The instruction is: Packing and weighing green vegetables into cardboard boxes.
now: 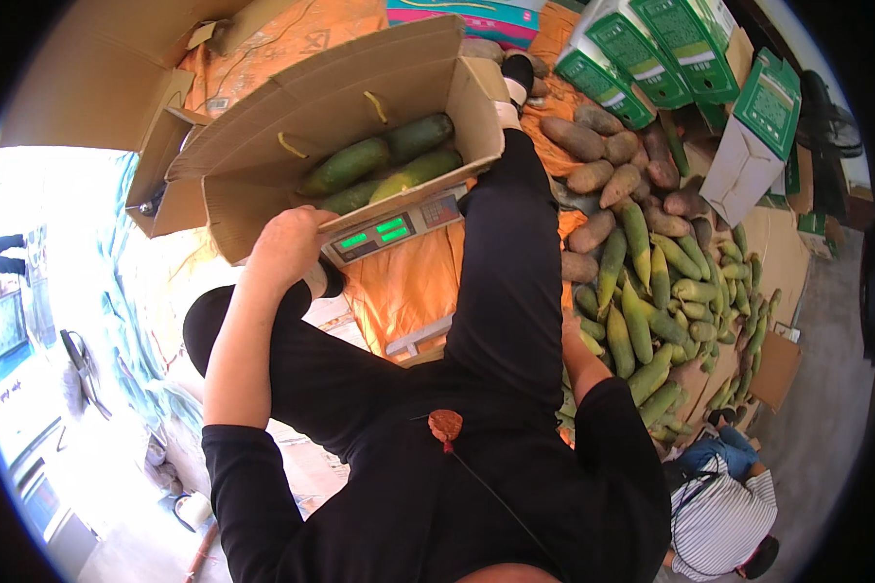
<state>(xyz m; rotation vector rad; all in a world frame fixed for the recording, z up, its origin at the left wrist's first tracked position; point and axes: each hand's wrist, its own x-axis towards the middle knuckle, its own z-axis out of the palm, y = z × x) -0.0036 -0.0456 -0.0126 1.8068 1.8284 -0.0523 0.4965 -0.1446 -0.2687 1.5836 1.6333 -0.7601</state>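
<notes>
An open cardboard box (340, 95) with yellow cord handles sits on a digital scale (399, 231) whose displays glow green. Several large green radishes (352, 165) lie inside the box. My left hand (290, 238) is closed over the box's near edge at its left corner. Down beside my right thigh, my right hand (572, 335) reaches toward the edge of a pile of long green radishes (637, 321). The thigh hides part of that hand, and its fingers do not show clearly.
Brown, earth-coloured roots (593, 177) lie beyond the green pile. Green-and-white cartons (666, 53) stand at the far right, another white-sided carton (749, 160) nearer. A large open cardboard box (87, 78) fills the far left. A person in a striped shirt (724, 515) is at lower right.
</notes>
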